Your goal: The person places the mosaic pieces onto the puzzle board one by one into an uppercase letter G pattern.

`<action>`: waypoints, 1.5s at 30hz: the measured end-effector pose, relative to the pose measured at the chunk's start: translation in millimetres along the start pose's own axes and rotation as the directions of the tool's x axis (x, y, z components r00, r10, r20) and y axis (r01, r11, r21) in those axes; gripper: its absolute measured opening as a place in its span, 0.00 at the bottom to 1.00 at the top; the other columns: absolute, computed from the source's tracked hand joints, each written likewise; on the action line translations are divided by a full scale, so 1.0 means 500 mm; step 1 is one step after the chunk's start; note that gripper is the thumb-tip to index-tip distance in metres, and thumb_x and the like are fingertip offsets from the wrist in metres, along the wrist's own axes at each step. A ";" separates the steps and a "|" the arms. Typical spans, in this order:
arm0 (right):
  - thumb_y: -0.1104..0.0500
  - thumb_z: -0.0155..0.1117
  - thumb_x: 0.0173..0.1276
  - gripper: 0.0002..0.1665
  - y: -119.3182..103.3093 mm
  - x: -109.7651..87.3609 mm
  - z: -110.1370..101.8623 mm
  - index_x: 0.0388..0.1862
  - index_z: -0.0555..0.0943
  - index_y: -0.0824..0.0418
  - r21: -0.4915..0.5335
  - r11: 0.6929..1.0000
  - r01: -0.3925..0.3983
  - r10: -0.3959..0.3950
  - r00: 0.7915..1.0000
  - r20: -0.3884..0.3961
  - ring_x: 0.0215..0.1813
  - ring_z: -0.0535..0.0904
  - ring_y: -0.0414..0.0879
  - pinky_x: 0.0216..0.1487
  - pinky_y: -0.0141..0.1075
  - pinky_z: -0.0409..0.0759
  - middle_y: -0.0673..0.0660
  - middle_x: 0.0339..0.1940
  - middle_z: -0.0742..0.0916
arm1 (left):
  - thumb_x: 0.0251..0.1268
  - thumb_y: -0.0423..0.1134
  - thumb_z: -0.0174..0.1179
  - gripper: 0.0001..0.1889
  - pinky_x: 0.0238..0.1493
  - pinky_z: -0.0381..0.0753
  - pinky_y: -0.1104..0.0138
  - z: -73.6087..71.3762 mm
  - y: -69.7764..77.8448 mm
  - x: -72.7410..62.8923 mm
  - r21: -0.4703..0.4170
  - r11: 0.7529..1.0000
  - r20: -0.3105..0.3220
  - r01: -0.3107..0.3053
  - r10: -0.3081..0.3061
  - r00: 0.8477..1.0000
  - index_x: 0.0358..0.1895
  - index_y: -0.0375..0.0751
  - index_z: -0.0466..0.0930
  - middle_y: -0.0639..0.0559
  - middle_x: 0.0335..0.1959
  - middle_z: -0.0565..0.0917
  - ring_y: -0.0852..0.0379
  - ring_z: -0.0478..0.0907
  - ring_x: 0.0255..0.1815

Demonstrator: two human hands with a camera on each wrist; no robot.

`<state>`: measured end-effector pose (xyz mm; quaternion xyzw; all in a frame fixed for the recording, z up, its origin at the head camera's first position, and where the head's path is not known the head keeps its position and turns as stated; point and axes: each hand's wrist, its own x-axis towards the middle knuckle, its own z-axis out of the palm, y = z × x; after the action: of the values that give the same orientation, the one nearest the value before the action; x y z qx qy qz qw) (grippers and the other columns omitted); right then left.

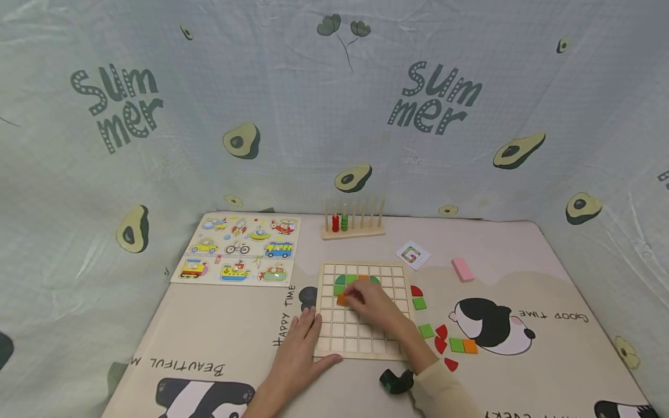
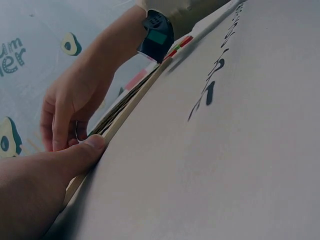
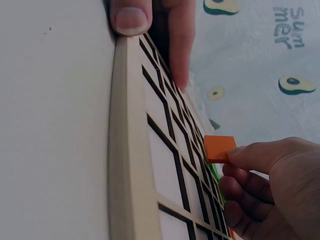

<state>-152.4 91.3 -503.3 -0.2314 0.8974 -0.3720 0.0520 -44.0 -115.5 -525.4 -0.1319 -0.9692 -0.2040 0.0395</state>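
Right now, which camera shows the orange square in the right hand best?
The right wrist view: the orange square looks big, only a corner hidden by the right hand. The head view shows it small and partly covered; the left wrist view doesn't show it.

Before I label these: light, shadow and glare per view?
Head: evenly lit, board grid legible, soft shadow across the table, no strong glare. Left wrist: dimmer, dark soft shadow beside the board. Right wrist: also dim, soft shadow along the board's near edge, orange tile clear.
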 end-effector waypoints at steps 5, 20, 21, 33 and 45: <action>0.58 0.64 0.73 0.07 -0.008 0.004 0.010 0.46 0.85 0.56 -0.021 1.000 0.002 -0.002 1.000 0.007 0.38 0.77 0.36 0.42 0.29 0.82 0.48 0.39 0.86 | 0.57 0.71 0.61 0.49 0.81 0.62 0.51 0.000 -0.001 -0.001 0.007 1.000 -0.014 -0.007 0.008 1.000 0.70 0.34 0.70 0.39 0.74 0.70 0.44 0.63 0.78; 0.57 0.65 0.72 0.06 -0.006 0.001 0.023 0.43 0.87 0.54 -0.104 0.995 0.004 -0.004 1.000 -0.001 0.41 0.77 0.35 0.46 0.32 0.85 0.46 0.41 0.82 | 0.56 0.72 0.61 0.50 0.82 0.59 0.53 -0.002 0.001 0.000 -0.005 1.000 0.022 0.012 -0.012 1.000 0.72 0.35 0.69 0.42 0.76 0.67 0.46 0.60 0.80; 0.57 0.65 0.72 0.06 -0.007 0.000 0.023 0.43 0.87 0.54 -0.103 0.995 0.006 -0.006 1.000 0.000 0.41 0.77 0.35 0.46 0.32 0.85 0.46 0.41 0.82 | 0.56 0.72 0.61 0.50 0.82 0.59 0.53 -0.003 0.001 0.000 -0.004 1.000 0.024 0.013 -0.013 1.000 0.72 0.35 0.69 0.42 0.76 0.67 0.46 0.60 0.80; 0.59 0.64 0.71 0.07 0.002 -0.013 0.006 0.46 0.85 0.53 -0.085 0.996 0.027 -0.032 0.998 -0.058 0.41 0.76 0.36 0.42 0.29 0.83 0.44 0.42 0.83 | 0.56 0.71 0.62 0.49 0.81 0.61 0.51 -0.001 0.001 -0.001 0.003 1.000 -0.008 -0.003 0.003 1.000 0.70 0.34 0.71 0.39 0.74 0.69 0.44 0.62 0.79; 0.60 0.68 0.67 0.10 0.013 -0.039 -0.036 0.47 0.84 0.57 -0.083 0.996 -0.017 0.006 0.991 -0.133 0.41 0.77 0.37 0.42 0.31 0.84 0.47 0.42 0.83 | 0.55 0.72 0.62 0.50 0.81 0.62 0.50 0.002 0.002 -0.001 0.005 1.000 -0.024 -0.004 0.004 1.000 0.70 0.34 0.71 0.40 0.74 0.69 0.43 0.63 0.78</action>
<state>-142.1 115.8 -496.2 -0.2030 0.9150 -0.3484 -0.0154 -43.2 -114.4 -525.8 -0.1313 -0.9689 -0.2030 0.0521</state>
